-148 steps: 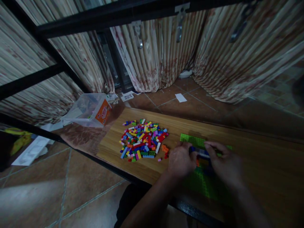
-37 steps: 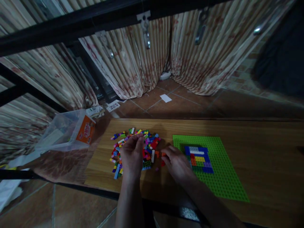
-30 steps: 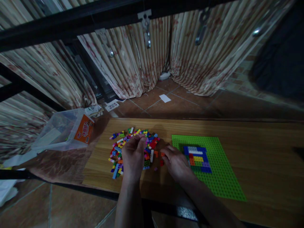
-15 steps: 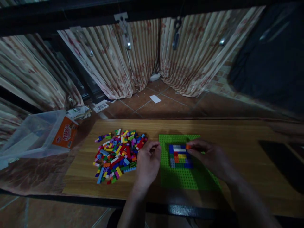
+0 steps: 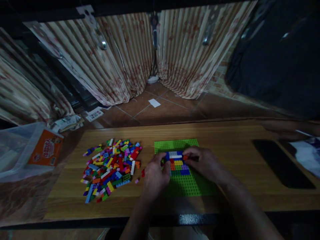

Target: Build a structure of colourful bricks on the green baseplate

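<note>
A green baseplate (image 5: 186, 189) lies on the wooden table, bearing a flat block of toy bricks (image 5: 178, 163) in blue, white, yellow, red and other colours. At this block's right edge, my right hand (image 5: 203, 163) pinches a small orange-red brick (image 5: 185, 157). My left hand (image 5: 156, 175) rests at the block's left side, over the plate's left edge. Its thumb and fingers are curled around a spot beside the blue corner; whether a brick is between them is hard to see.
A heap of loose bricks (image 5: 107, 170) covers the table's left part. A black flat object (image 5: 281, 163) lies at the right. On the floor are a clear plastic bin (image 5: 22, 150) with an orange label, papers (image 5: 95, 114) and a white sheet (image 5: 154, 103). Curtains (image 5: 120, 60) hang behind.
The view has swung right, so everything sits further left. My left hand has come from beside the plate to the brick block's left edge. My right hand still pinches the orange-red brick.
</note>
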`<state>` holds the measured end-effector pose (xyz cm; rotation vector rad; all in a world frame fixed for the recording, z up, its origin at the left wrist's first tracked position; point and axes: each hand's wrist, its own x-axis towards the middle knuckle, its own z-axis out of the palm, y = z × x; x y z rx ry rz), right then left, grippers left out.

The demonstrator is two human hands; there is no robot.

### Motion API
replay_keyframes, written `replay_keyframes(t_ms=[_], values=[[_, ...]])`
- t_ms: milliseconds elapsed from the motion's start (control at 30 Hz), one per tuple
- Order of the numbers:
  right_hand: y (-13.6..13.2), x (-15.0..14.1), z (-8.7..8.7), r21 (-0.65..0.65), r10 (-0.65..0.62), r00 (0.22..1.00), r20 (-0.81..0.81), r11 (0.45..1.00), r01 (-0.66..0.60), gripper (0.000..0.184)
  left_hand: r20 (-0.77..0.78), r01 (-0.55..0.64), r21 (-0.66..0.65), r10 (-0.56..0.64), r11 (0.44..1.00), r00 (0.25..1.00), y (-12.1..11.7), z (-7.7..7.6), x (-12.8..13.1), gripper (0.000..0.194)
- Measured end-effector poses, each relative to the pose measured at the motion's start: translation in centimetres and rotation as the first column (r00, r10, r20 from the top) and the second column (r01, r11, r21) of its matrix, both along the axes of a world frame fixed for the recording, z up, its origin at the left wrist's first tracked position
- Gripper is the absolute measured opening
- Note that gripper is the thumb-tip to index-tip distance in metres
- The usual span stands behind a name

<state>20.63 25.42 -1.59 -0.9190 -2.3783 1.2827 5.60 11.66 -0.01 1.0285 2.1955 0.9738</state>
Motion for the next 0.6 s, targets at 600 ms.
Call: replay_keyframes(t_ms=[600], values=[[0.9,0.8,-0.7,-0.071,-0.046,0.998,-0.034,0.997,0.043,0.039,-0.036,0.010,0.005,-0.010,1.000,0.999,0.0,0.0,0.1,0.030]])
